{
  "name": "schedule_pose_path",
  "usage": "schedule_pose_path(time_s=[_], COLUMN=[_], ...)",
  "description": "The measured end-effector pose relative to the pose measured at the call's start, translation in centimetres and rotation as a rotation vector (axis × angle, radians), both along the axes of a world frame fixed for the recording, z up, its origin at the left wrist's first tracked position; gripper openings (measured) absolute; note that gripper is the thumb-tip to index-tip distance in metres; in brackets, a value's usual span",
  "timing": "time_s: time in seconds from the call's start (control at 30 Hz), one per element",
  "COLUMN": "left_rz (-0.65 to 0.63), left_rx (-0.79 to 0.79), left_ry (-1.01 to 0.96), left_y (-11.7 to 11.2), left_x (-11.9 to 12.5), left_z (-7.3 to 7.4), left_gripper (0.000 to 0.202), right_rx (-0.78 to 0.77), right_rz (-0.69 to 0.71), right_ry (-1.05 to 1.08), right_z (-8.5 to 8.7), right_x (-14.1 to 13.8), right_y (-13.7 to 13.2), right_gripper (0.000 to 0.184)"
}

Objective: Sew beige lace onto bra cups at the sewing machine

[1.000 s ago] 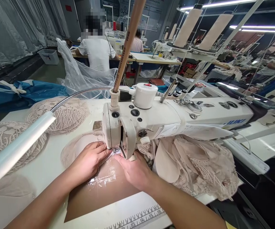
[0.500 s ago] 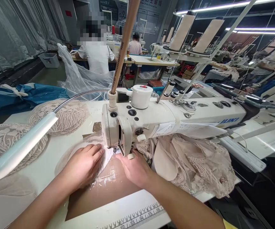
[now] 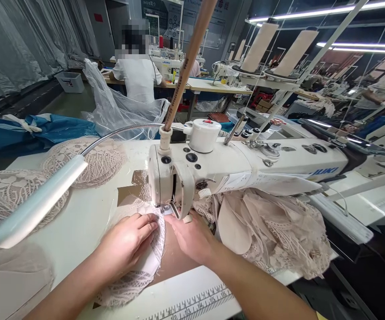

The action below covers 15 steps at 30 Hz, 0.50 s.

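My left hand (image 3: 134, 238) presses on a beige lace cup piece (image 3: 126, 286), its fingers bent together just in front of the presser foot (image 3: 162, 209). The piece's curved, scalloped lace edge runs under the sewing machine (image 3: 209, 166) head. My right hand (image 3: 192, 238) lies low on the brown bed covering (image 3: 175, 253), right of the foot, with its thumb side stretched toward the lace edge. The machine head and a knob hide part of its fingers. Beyond that hand lies a heap of beige lace and fabric pieces (image 3: 272, 226).
Two lace cups (image 3: 89, 162) sit at the left behind a lamp (image 3: 39, 200) on a bendable neck. A printed ruler strip (image 3: 192, 302) runs along the front edge. Thread cones (image 3: 261, 46) stand at the upper right. A person in white (image 3: 135, 78) sits ahead.
The lace piece has turned and come toward me, its edge now hanging along the front of the foot. My left hand has shifted right and nearer; the right hand stays almost in place.
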<state>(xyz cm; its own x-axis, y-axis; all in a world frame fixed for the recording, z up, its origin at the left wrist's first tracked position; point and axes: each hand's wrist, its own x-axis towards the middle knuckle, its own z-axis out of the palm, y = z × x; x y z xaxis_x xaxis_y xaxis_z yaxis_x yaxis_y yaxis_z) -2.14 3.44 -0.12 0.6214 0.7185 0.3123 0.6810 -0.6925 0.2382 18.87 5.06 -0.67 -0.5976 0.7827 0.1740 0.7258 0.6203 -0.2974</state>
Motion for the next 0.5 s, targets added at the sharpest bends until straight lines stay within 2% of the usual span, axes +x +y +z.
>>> schedule_pose_path(time_s=[0.17, 0.5], left_rz=[-0.017, -0.012], left_rx=[-0.015, -0.027], left_ry=[0.164, 0.179], left_y=[0.2, 0.6], left_x=[0.1, 0.1], left_z=[-0.7, -1.2], left_gripper=[0.034, 0.036], right_rx=[0.007, 0.038], right_rz=[0.044, 0.0], right_ry=[-0.025, -0.094], right_z=[0.4, 0.0], right_x=[-0.4, -1.1], right_y=[-0.2, -0.1], right_gripper=[0.029, 0.03])
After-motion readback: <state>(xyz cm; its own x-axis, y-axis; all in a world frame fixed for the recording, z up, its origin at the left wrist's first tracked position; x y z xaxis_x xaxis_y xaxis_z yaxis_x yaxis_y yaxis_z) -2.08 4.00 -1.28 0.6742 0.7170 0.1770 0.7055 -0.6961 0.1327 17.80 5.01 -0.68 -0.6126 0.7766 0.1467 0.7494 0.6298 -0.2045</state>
